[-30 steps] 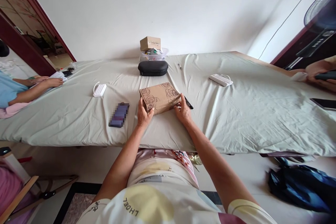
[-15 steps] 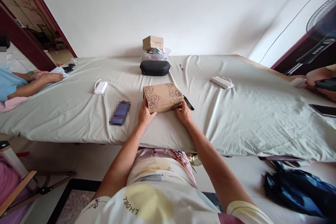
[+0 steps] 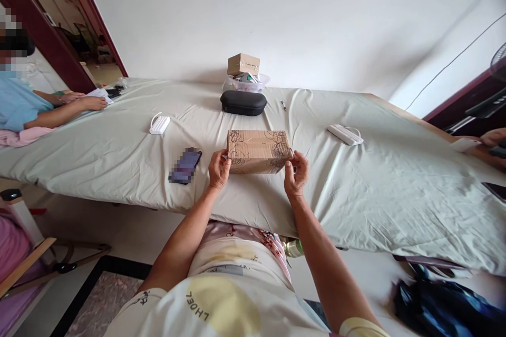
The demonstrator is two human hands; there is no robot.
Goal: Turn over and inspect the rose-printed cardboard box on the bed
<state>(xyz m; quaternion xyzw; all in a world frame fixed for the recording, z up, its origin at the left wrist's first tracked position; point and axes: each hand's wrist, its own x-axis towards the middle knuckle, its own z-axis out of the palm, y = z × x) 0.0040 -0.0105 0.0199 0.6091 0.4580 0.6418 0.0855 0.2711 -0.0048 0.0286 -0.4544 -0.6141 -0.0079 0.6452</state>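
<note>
A brown cardboard box with dark scribbled swirls on its faces is in front of me, above the cloth-covered table. My left hand is closed on its left end, thumb on the near face. At the right end, my right hand grips the corner between thumb and curled fingers. The undersides of the fingers and the box's far side are hidden. Left of my left hand lies a phone, its screen blurred out.
A black zip case stands behind the box, before a clear plastic tub with a small carton on top. White power banks lie left and right. A pen is farther back. Other people sit at both ends.
The box has turned so its near face lies square to me and tips up more. My right hand has moved from beneath the near corner to the right end. The view has shifted slightly.
</note>
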